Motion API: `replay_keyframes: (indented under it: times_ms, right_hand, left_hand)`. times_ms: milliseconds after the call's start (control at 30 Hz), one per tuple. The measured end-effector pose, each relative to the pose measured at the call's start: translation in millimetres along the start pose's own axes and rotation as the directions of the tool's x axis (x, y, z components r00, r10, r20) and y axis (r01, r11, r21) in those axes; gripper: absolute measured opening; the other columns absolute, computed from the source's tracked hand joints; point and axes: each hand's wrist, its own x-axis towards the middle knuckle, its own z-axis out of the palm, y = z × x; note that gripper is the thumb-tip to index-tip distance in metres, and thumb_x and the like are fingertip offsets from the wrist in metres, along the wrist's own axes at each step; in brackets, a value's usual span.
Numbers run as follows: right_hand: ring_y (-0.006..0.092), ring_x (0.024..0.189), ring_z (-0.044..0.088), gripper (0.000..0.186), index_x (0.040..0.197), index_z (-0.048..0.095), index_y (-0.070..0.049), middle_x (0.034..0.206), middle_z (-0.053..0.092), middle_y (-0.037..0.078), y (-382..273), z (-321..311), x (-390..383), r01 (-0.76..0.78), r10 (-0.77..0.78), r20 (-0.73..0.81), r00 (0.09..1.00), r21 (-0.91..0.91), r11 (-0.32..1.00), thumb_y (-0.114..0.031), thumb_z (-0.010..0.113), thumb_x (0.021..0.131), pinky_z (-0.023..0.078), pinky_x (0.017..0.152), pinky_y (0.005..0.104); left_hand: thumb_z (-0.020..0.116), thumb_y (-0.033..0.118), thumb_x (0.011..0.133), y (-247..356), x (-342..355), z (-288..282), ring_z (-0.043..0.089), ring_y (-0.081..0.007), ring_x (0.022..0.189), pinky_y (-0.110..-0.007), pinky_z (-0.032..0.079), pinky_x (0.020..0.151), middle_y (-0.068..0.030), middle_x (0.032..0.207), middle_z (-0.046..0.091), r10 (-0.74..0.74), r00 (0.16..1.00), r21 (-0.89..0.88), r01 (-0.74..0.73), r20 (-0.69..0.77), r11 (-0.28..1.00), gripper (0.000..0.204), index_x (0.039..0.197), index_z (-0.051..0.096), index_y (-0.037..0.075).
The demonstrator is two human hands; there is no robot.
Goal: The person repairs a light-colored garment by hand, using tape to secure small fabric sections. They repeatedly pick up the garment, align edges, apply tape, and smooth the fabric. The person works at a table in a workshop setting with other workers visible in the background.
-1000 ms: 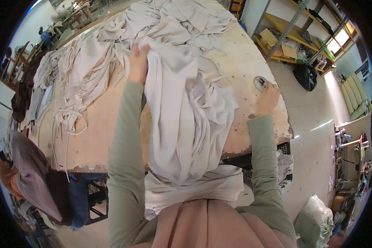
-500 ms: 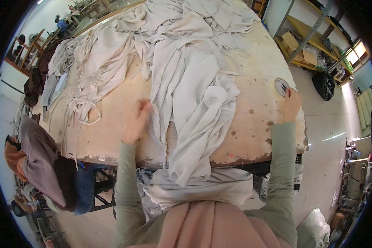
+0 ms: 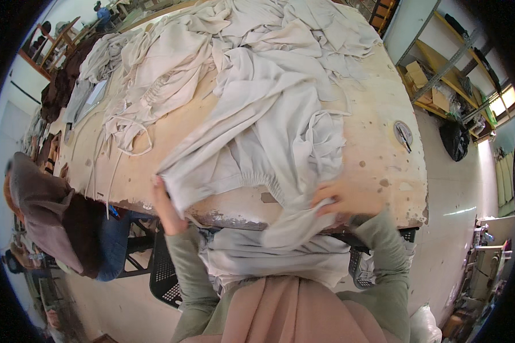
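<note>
A pale grey garment (image 3: 269,123) with a gathered elastic edge (image 3: 260,180) lies spread before me on the worktable. My left hand (image 3: 167,206) is closed on its left corner, near the table's front edge; its fingers are partly hidden. On the other side, my right hand (image 3: 340,199) pinches a fold of the same cloth, and a lower part of it hangs over the table edge. At the right side of the table lies a small round dish (image 3: 399,129) with a slim dark tool (image 3: 405,138) on it, too small to name surely.
More pale garments (image 3: 171,63) are heaped across the far and left parts of the worktable (image 3: 377,103). A person in a brown covering (image 3: 46,211) sits at the left. Metal shelving (image 3: 440,74) with boxes and a black bag (image 3: 455,140) stand at the right.
My right hand has left the round dish and moved left to the garment; the slim tool now lies on the dish. My left hand has moved down to the cloth's corner, which is now spread leftward.
</note>
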Motion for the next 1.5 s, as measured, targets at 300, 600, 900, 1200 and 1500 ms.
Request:
replay_keyframes:
  times_ms: [300,600,900,1200,1500]
  right_hand:
    - [0.0337,0.122,0.044,0.049,0.130,0.050,-0.010,0.125,0.053,0.013,-3.6,-44.0,-30.2,-0.488,-0.304,-0.909,0.284,-0.411,0.770,0.002,0.050,0.082,0.038,0.099,0.0408]
    - [0.0304,0.119,0.047,0.045,0.124,0.056,-0.010,0.130,0.050,0.010,-13.4,31.3,81.4,-0.068,-0.378,-0.662,0.647,-0.544,0.837,-0.006,0.061,0.080,0.036,0.102,0.0426]
    - [0.0283,0.096,0.060,0.030,0.097,0.063,-0.009,0.105,0.059,0.010,15.9,-15.5,84.5,-0.381,-0.281,-0.889,0.362,-0.416,0.826,0.004,0.057,0.070,0.048,0.082,0.0351]
    - [0.0245,0.099,0.055,0.033,0.094,0.066,-0.004,0.104,0.054,0.012,1.1,-3.5,-100.7,-0.484,-0.414,-0.907,0.070,-0.394,0.781,0.008,0.054,0.066,0.046,0.083,0.0309]
    - [0.0265,0.098,0.055,0.044,0.101,0.066,-0.007,0.103,0.055,0.012,45.1,35.3,-119.1,-0.443,0.001,-0.923,0.384,-0.183,0.878,0.011,0.048,0.065,0.045,0.084,0.0304]
  left_hand:
    - [0.055,0.015,0.092,2.1,13.8,-62.5,0.045,-0.0264,0.120,-0.040,0.030,0.105,-0.0120,0.128,0.050,0.236,0.888,0.181,-0.177,-0.396,0.967,0.038,0.126,0.047,-0.001]
    - [0.062,0.010,0.080,-14.9,-43.8,31.7,0.046,-0.0318,0.119,-0.047,0.024,0.107,-0.0108,0.111,0.058,0.423,0.704,0.769,-0.639,0.570,0.027,0.032,0.112,0.061,0.005]
    - [0.066,0.004,0.070,28.2,-28.5,24.4,0.060,-0.0272,0.065,-0.037,0.046,0.054,-0.0077,0.085,0.057,0.140,0.716,0.715,-0.696,0.684,0.067,0.030,0.097,0.064,0.017]
    - [0.050,-0.012,0.067,60.1,-43.2,-23.3,0.057,-0.0217,0.084,-0.029,0.044,0.065,-0.0104,0.100,0.054,0.463,0.714,0.772,-0.629,0.525,0.093,0.048,0.107,0.067,0.010]
    - [0.063,-0.001,0.074,28.7,-110.5,11.6,0.053,-0.0274,0.104,-0.038,0.044,0.088,-0.0125,0.120,0.052,-0.307,0.121,0.322,-0.543,0.944,0.775,0.052,0.123,0.053,0.009]
